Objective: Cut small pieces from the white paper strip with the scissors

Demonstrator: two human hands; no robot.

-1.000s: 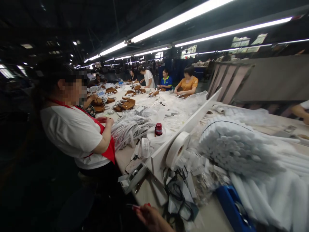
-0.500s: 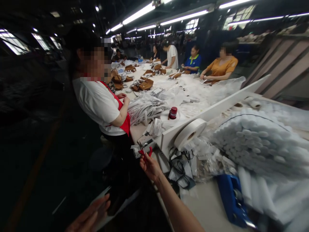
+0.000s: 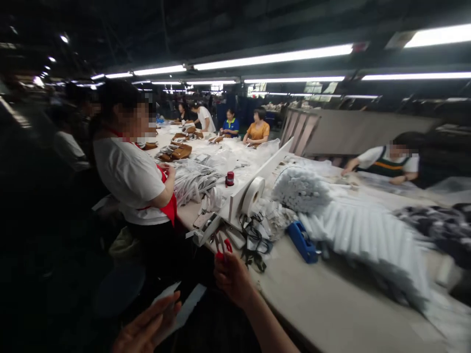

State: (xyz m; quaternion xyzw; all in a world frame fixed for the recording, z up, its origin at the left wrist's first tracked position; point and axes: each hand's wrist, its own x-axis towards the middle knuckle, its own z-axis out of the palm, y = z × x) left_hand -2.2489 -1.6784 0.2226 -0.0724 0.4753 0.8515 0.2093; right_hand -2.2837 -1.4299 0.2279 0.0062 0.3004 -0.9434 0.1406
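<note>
Cream-coloured, the long worktable runs from the near right into the distance, with several people seated or standing around it. White padded tubes lie heaped across its right side, their round ends bunched towards the middle. At the table's left edge stands a person in a white T-shirt and red apron, beside a loose pile of white straps. An upright white board divides that pile from the tubes, and brown pieces lie farther off.

Low in the view, the left hand has its fingers nearly straight and pressed together around a whitish strip, whose ends stick out past the fingers; whether it is one folded length or two cannot be told. The right hand is curled closed around red-handled scissors, pointing up just by the table's near edge, blades slightly apart. Beyond them sits a grey tape dispenser; a blue tape dispenser rests farther right. A white roll leans by the board, and a small red container stands across from it
</note>
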